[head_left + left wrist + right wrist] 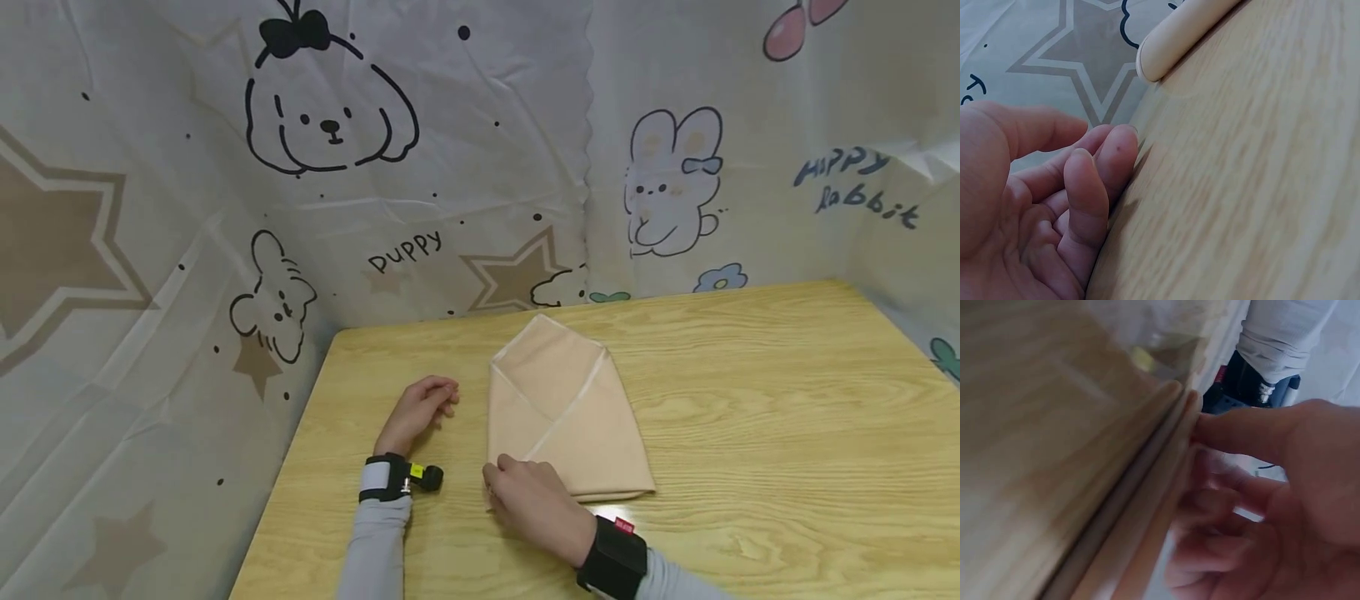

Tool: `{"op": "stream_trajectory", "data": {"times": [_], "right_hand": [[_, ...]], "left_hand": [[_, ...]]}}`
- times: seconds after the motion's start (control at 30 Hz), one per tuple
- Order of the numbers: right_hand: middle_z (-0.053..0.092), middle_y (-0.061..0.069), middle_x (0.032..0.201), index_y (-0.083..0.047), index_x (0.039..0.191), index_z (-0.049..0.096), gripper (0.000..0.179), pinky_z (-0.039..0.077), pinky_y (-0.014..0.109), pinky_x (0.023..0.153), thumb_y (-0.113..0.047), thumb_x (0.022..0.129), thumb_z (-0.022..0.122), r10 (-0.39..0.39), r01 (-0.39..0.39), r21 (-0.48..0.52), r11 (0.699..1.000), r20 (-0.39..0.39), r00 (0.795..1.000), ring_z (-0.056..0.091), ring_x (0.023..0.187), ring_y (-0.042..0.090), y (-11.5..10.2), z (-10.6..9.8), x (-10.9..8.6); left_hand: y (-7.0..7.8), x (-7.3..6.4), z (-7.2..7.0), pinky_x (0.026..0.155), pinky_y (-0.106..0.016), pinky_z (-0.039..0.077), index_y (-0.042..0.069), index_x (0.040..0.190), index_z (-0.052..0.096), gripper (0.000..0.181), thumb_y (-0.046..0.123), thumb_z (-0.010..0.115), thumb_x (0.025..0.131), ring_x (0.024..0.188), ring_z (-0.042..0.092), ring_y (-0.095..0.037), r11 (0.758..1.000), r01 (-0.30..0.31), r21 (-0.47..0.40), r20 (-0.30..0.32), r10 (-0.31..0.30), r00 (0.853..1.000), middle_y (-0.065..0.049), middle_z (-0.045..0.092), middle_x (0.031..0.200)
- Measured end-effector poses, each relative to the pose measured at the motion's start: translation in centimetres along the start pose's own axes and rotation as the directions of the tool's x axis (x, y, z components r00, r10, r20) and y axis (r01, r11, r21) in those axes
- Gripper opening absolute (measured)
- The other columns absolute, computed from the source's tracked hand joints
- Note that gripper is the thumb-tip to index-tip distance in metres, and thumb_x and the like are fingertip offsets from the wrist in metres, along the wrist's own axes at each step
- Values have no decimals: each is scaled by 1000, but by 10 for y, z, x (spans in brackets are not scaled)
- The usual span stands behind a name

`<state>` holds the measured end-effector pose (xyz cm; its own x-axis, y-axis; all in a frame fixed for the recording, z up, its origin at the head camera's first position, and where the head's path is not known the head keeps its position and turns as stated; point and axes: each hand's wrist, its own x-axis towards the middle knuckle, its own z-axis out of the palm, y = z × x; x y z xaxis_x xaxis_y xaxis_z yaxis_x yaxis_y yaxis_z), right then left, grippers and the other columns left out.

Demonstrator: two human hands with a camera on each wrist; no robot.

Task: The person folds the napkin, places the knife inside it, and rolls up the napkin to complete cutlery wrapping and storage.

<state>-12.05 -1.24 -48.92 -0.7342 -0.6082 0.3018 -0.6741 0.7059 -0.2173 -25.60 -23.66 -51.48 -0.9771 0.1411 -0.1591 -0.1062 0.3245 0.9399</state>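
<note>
A folded peach-beige cloth (577, 433) with pale edging lies on the wooden table, its far end narrowing to a blunt point. At its near left corner, my right hand (525, 496) pinches the fabric. The right wrist view has the thumb against the stacked layers of the cloth (1147, 515), and the other fingers are partly blurred. To the left of the cloth, my left hand (420, 412) rests near the table with fingers loosely curled and nothing in them. In the left wrist view the rounded fold of the cloth (1188, 34) lies beyond those fingertips, apart from them.
The wooden table (765, 400) extends to the right of the cloth. A printed white curtain (480, 167) with cartoon animals and stars hangs behind it and along the left side. Each wrist wears a black strap; a small black camera (429, 477) juts from the left one.
</note>
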Motion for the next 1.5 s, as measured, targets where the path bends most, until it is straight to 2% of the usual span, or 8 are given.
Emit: {"op": "stream_trajectory", "data": {"times": [0.57, 0.73, 0.83, 0.9, 1.0, 1.1, 1.3, 1.5], "right_hand": [[51, -6, 70, -15, 86, 52, 17, 37, 26, 42, -15, 82, 69, -1, -19, 164, 986, 120, 993, 46, 54, 8, -1, -31, 0], [51, -7, 71, -15, 79, 58, 15, 36, 24, 44, -14, 78, 73, 14, -35, 148, 988, 141, 990, 44, 57, 6, 21, -50, -8], [53, -7, 76, -16, 81, 61, 16, 39, 24, 49, -15, 74, 76, 32, -50, 131, 990, 136, 990, 46, 63, 7, 45, -58, -25], [53, -8, 80, -19, 84, 62, 20, 41, 25, 54, -17, 72, 79, 29, -44, 119, 992, 128, 991, 45, 68, 8, 60, -61, -41], [52, -9, 84, -21, 88, 64, 25, 42, 26, 60, -16, 70, 81, -4, -8, 111, 994, 109, 994, 44, 73, 8, 79, -62, -63], [53, -9, 87, -20, 89, 65, 28, 44, 27, 60, -11, 69, 82, -37, 32, 85, 996, 60, 998, 45, 74, 7, 88, -58, -79], [43, -9, 74, -12, 77, 62, 21, 36, 18, 48, 5, 69, 72, -53, 52, -17, 998, -34, 998, 37, 61, 5, 86, -48, -91], [38, -6, 67, -9, 69, 58, 25, 34, 18, 44, 14, 67, 68, -72, 63, -137, 989, -59, 996, 34, 59, 7, 81, -43, -89]], "left_hand": [[1, 0, 3, 69, -25, 53, 0, 120, 62, 29, 17, 56, 98, 85, 63, -21, 999, -32, -8, 18, 32, 999, -18, 66, 107], [11, -13, 12, 78, -33, 53, 4, 110, 70, 21, 15, 62, 94, 90, 62, -19, 974, -173, 144, 25, 171, 985, -13, 69, 104], [35, -39, 31, 77, -35, 52, 12, 96, 75, 11, 17, 69, 89, 88, 59, -14, 852, -336, 400, 91, 328, 940, -1, 68, 96], [53, -63, 49, 74, -32, 52, 16, 90, 77, 7, 18, 71, 86, 85, 57, -10, 678, -470, 565, 208, 434, 877, 5, 67, 90], [72, -98, 74, 64, -24, 47, 23, 82, 78, 4, 22, 74, 82, 77, 52, -5, 379, -643, 666, 428, 511, 745, 13, 65, 82], [72, -118, 91, 54, -22, 39, 26, 75, 78, 5, 23, 76, 79, 68, 49, -4, 191, -712, 676, 559, 497, 664, 13, 64, 76], [57, -126, 104, 50, -22, 34, 24, 70, 75, 10, 19, 74, 79, 63, 47, -5, 133, -658, 741, 535, 476, 698, 11, 59, 74], [57, -123, 111, 47, -24, 31, 20, 58, 66, 18, 14, 73, 74, 53, 42, -6, 63, -626, 778, 521, 493, 697, 11, 49, 59]]}}
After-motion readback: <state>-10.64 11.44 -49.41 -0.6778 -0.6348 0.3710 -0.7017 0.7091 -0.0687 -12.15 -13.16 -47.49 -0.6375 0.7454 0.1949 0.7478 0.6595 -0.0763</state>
